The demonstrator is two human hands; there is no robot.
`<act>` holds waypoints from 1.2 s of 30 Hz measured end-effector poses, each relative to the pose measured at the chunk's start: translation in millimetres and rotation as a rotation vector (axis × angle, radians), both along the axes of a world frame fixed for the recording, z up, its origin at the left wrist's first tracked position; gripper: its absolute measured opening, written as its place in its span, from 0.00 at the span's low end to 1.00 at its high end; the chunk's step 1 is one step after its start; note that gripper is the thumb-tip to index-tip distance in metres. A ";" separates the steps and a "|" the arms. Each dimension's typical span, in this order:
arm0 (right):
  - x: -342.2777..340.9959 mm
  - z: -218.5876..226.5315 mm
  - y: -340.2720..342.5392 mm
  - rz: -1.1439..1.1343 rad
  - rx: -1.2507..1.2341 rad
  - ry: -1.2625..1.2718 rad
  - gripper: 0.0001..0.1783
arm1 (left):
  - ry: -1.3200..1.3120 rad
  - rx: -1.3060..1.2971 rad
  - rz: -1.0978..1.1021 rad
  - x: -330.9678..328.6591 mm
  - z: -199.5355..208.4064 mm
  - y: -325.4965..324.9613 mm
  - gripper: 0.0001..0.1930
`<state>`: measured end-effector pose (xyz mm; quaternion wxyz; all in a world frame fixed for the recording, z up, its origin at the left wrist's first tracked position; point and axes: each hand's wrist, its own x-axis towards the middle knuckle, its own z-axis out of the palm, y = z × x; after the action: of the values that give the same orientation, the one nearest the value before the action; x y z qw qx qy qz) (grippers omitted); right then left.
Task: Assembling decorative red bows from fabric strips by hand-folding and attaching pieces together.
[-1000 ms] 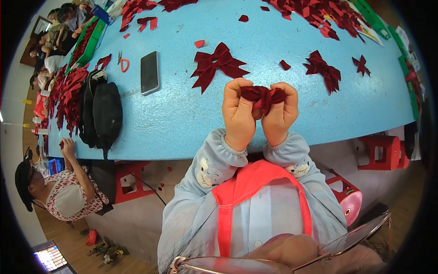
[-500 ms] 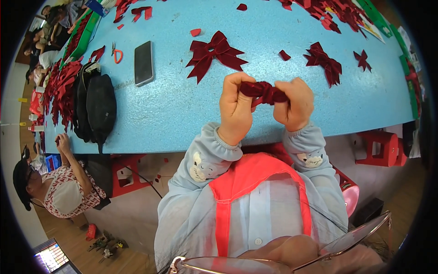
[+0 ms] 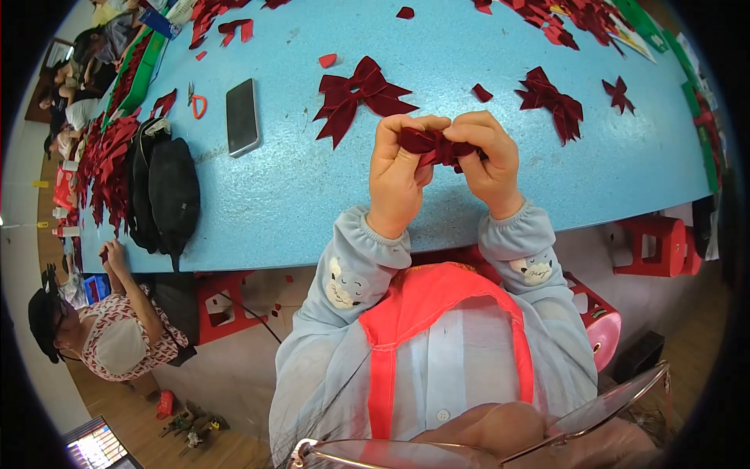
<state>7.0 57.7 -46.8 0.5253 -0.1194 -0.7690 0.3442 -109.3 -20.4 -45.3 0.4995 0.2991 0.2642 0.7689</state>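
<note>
Both my hands pinch a dark red velvet bow (image 3: 437,145) above the near edge of the blue table. My left hand (image 3: 394,176) grips its left loop between thumb and fingers. Closed around the right side, my right hand (image 3: 492,160) has thumb and fingertips close to the knot. Part of the bow is hidden behind my fingers. Just beyond my left hand lies a larger bow (image 3: 363,95) with spread tails. Another bow (image 3: 553,105) rests to the right, and a small one (image 3: 619,95) lies farther right. A small velvet scrap (image 3: 482,93) sits beyond my right hand.
On the blue table (image 3: 289,211), a phone (image 3: 243,117), orange-handled scissors (image 3: 197,102) and a black pouch (image 3: 173,195) lie leftward. Red ribbon pieces (image 3: 109,168) pile up at the left, more (image 3: 547,19) at the far right. A co-worker (image 3: 117,324) sits at left; a red stool (image 3: 652,246) stands right.
My right hand's fingers have shifted inward over the bow's knot, closer to my left hand. Both hands and the bow sit slightly farther left, and the view has shifted a little.
</note>
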 end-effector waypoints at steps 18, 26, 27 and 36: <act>-13.6 -2.6 -11.2 -0.059 -0.367 0.207 0.08 | -0.168 -0.045 0.026 -1.5 8.4 18.6 0.03; -21.6 -20.9 17.8 -0.139 -0.049 0.037 0.07 | -0.196 -0.330 0.092 -5.2 -5.2 24.1 0.03; -25.1 -24.1 17.2 -0.023 -0.255 0.110 0.07 | -0.202 -0.335 0.091 -8.2 -7.5 24.8 0.03; -9.2 -21.7 19.5 0.022 -0.361 -0.113 0.10 | -0.150 -0.444 -0.176 -24.9 -16.9 25.9 0.04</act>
<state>-2.2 77.2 -68.5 0.4475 -0.2225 -0.7242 0.4751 -134.2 5.5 -62.2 0.6362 0.1458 0.3617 0.6657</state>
